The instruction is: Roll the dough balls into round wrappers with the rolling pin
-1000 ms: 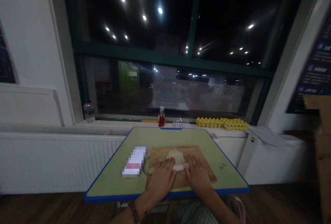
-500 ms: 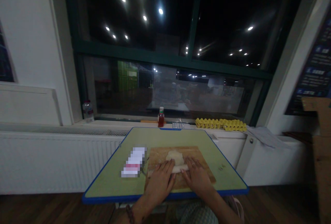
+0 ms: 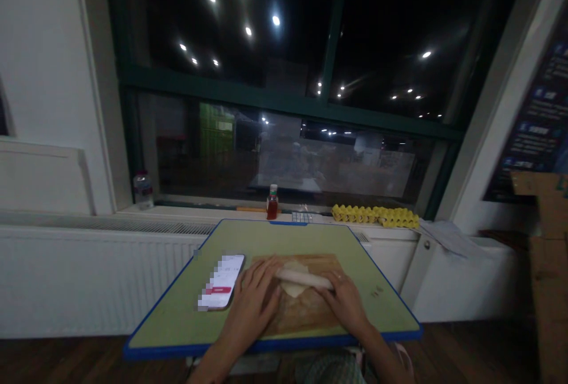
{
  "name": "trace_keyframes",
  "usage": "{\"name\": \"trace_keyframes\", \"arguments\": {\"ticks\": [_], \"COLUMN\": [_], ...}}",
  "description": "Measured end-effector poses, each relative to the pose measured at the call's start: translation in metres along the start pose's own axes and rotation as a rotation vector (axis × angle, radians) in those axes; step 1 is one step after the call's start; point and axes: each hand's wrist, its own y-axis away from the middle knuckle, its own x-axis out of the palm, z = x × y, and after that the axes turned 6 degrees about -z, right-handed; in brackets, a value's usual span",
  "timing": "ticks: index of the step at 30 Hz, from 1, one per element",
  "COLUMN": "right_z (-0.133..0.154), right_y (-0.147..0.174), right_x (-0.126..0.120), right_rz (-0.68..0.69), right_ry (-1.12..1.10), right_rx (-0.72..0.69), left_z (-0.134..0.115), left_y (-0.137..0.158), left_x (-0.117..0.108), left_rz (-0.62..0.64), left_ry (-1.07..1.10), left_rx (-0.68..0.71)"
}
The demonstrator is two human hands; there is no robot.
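A pale rolling pin [image 3: 306,278] lies at a slight slant across a flat, thin piece of dough [image 3: 293,290]. The dough rests on a wooden cutting board [image 3: 310,316], showing both above and below the pin. My left hand [image 3: 255,295] is closed over the pin's left end, its fingers pointing away from me and hiding that end. At the other end, my right hand [image 3: 346,298] grips the pin with the thumb on the near side and the fingers curled over it.
The board sits on a green folding table [image 3: 177,313] with a blue rim. Left of the board lies a phone [image 3: 224,280]. Along the windowsill stand a red sauce bottle [image 3: 272,202], a yellow egg tray [image 3: 377,216] and a clear plastic bottle [image 3: 143,190].
The rolling pin has moved away from me over the dough and now slants. My left hand has shifted left and forward, and both hands have gone from flatter fingers to a grip near the ends.
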Motion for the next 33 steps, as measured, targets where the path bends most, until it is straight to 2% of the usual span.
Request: {"name": "trace_keyframes", "arguments": {"ticks": [2, 4, 7, 10, 14, 20, 24, 28, 33], "right_z": [-0.008, -0.014, -0.021, -0.024, -0.023, -0.022, -0.021, -0.021, -0.022], "right_y": [0.001, -0.001, -0.006, -0.009, -0.009, -0.007, -0.007, -0.006, -0.006], "right_x": [0.005, 0.009, 0.009, 0.009, 0.009, 0.009, 0.009, 0.008, 0.008], "right_rz": [-0.078, -0.142, -0.211, -0.229, -0.199, -0.209, -0.224, -0.233, -0.238], "right_ry": [-0.066, -0.180, -0.381, -0.553, -0.707, -0.759, -0.789, -0.798, -0.778], "right_rx": [0.132, 0.245, 0.323, 0.376, 0.474, 0.490, 0.497, 0.508, 0.473], "left_z": [-0.001, -0.002, 0.000, 0.002, -0.004, -0.025, -0.021, -0.010, -0.006], "left_y": [0.001, 0.002, -0.001, -0.012, -0.032, -0.048, -0.045, -0.042, -0.039], "left_x": [0.003, 0.009, 0.021, 0.033, 0.036, 0.035, 0.037, 0.032, 0.032], "left_rz": [-0.029, 0.006, 0.197, 0.376, 0.393, 0.503, 0.521, 0.474, 0.503], "left_ry": [0.010, 0.043, 0.117, 0.163, 0.100, -0.096, -0.085, -0.021, 0.035], "left_rx": [-0.025, -0.004, 0.085, 0.100, 0.135, 0.216, 0.215, 0.098, -0.006]}}
